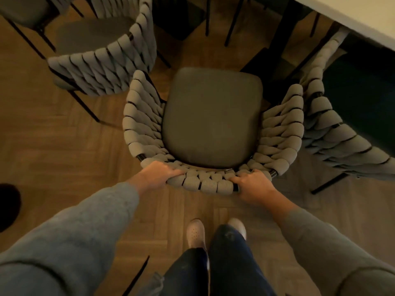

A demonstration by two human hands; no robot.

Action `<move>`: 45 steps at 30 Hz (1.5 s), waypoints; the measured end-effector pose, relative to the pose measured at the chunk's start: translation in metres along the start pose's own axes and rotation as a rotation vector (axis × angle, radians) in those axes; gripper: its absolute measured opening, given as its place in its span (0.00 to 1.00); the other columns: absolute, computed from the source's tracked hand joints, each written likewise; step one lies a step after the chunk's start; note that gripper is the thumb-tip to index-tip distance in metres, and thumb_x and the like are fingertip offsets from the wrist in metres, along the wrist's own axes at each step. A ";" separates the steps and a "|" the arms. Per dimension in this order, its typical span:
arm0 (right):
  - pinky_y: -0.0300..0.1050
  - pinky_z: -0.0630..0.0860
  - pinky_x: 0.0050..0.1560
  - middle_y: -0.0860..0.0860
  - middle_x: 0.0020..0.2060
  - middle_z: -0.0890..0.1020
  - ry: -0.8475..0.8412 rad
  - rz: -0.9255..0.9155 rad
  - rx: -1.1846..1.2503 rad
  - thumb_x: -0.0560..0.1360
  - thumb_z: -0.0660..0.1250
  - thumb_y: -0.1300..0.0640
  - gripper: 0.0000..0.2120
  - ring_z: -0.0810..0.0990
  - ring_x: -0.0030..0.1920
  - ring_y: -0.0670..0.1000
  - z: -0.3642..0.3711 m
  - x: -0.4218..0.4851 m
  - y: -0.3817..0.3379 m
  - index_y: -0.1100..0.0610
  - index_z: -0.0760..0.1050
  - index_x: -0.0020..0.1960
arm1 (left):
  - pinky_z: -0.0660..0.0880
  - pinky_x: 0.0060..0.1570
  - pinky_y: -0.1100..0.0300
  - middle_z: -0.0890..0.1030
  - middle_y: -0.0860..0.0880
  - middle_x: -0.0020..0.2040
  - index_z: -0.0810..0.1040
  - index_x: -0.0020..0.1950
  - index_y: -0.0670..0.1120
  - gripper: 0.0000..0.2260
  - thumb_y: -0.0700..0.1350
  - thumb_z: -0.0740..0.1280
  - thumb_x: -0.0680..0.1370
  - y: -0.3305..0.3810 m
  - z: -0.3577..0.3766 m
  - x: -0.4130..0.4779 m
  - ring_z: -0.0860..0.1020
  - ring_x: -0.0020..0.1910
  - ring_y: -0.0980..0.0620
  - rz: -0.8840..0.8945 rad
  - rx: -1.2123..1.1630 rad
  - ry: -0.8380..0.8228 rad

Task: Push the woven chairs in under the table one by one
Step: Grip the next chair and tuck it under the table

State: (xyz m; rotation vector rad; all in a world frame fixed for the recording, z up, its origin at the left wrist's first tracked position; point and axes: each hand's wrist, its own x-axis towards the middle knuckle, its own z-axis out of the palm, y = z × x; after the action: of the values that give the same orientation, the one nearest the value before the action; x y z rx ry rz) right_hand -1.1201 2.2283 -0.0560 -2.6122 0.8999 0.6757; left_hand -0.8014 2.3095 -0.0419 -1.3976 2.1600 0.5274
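Note:
A woven chair point(211, 116) with a dark green seat cushion and thick grey braided back stands right below me, its seat facing the table point(359, 20) at the top right. My left hand point(159, 175) grips the left part of the chair's back rim, fingers curled over the weave. My right hand point(252, 184) grips the right part of the same rim. The seat lies wholly outside the table edge.
A second woven chair point(102, 60) stands to the upper left, a third point(342, 133) to the right, partly under the table. Black chair legs show under the table at the top. My feet point(196, 233) stand on the wooden parquet floor behind the chair.

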 end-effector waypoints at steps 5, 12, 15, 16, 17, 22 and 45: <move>0.50 0.70 0.57 0.51 0.59 0.78 0.050 -0.021 0.033 0.75 0.65 0.49 0.27 0.78 0.55 0.53 -0.025 0.036 0.020 0.45 0.63 0.72 | 0.74 0.56 0.52 0.77 0.49 0.62 0.57 0.77 0.55 0.28 0.43 0.62 0.79 -0.059 -0.023 0.029 0.76 0.58 0.47 0.028 0.027 0.034; 0.50 0.70 0.55 0.51 0.55 0.78 -0.011 0.020 0.041 0.74 0.64 0.50 0.20 0.78 0.51 0.54 -0.060 0.094 0.049 0.46 0.67 0.66 | 0.74 0.55 0.52 0.77 0.48 0.61 0.60 0.76 0.54 0.25 0.41 0.60 0.80 -0.118 -0.069 0.074 0.77 0.58 0.47 0.063 0.077 0.045; 0.50 0.70 0.56 0.51 0.57 0.77 -0.010 0.038 0.024 0.75 0.64 0.51 0.21 0.78 0.54 0.54 -0.073 0.112 0.065 0.46 0.66 0.68 | 0.74 0.55 0.52 0.78 0.48 0.61 0.61 0.75 0.53 0.24 0.39 0.59 0.80 -0.137 -0.084 0.094 0.77 0.56 0.47 0.096 0.082 0.091; 0.50 0.70 0.57 0.51 0.58 0.77 -0.014 0.039 0.017 0.76 0.64 0.51 0.21 0.78 0.54 0.54 -0.077 0.118 0.071 0.46 0.66 0.68 | 0.74 0.54 0.52 0.78 0.47 0.61 0.62 0.75 0.52 0.24 0.39 0.59 0.80 -0.144 -0.089 0.100 0.78 0.56 0.47 0.106 0.081 0.091; 0.50 0.70 0.57 0.51 0.58 0.77 -0.023 0.042 0.013 0.76 0.64 0.51 0.21 0.78 0.54 0.54 -0.082 0.123 0.073 0.47 0.66 0.67 | 0.74 0.54 0.52 0.78 0.47 0.60 0.61 0.75 0.52 0.24 0.39 0.59 0.80 -0.150 -0.094 0.104 0.78 0.55 0.47 0.115 0.079 0.082; 0.50 0.68 0.57 0.51 0.55 0.79 -0.013 0.087 0.006 0.75 0.64 0.52 0.19 0.79 0.53 0.55 -0.103 0.146 0.082 0.48 0.69 0.65 | 0.74 0.52 0.54 0.78 0.48 0.61 0.58 0.77 0.53 0.27 0.40 0.61 0.79 -0.182 -0.109 0.127 0.77 0.56 0.48 0.137 0.104 0.082; 0.61 0.58 0.72 0.61 0.77 0.54 0.733 1.508 1.338 0.73 0.72 0.50 0.48 0.58 0.74 0.64 -0.131 0.188 0.043 0.49 0.41 0.79 | 0.75 0.54 0.54 0.78 0.51 0.60 0.61 0.74 0.57 0.25 0.58 0.62 0.78 -0.232 -0.133 0.155 0.78 0.55 0.49 0.205 0.133 -0.059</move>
State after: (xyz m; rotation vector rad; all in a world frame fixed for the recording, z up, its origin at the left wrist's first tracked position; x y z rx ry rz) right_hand -0.9737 2.0471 -0.0480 -0.6029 2.3116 -0.6292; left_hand -0.6685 2.0301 -0.0412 -1.0847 2.2592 0.4825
